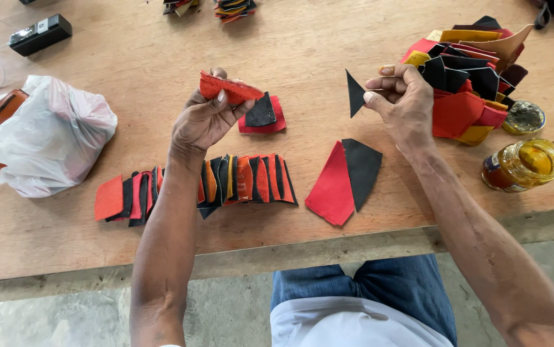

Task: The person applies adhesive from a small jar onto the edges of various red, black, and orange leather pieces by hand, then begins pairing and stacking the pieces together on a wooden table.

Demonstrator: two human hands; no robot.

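Observation:
My left hand (pixel 205 120) pinches a small red leather piece (pixel 229 88) above the wooden table (pixel 303 45). My right hand (pixel 404 99) holds a black triangular leather piece (pixel 354 94) by its edge, point up. Just beyond the left hand lies a black piece on a red square (pixel 263 115). Below the hands, a row of overlapping red, orange and black pieces (pixel 245 180) runs along the table. A larger curved red and black pair (pixel 346 178) lies between my forearms.
A heap of cut red, black and yellow pieces (pixel 466 83) sits at the right, with an open jar of yellow glue (pixel 524 165) and its lid (pixel 524 117) beside it. A white plastic bag (pixel 49 135) lies left, a black device (pixel 39 34) behind it.

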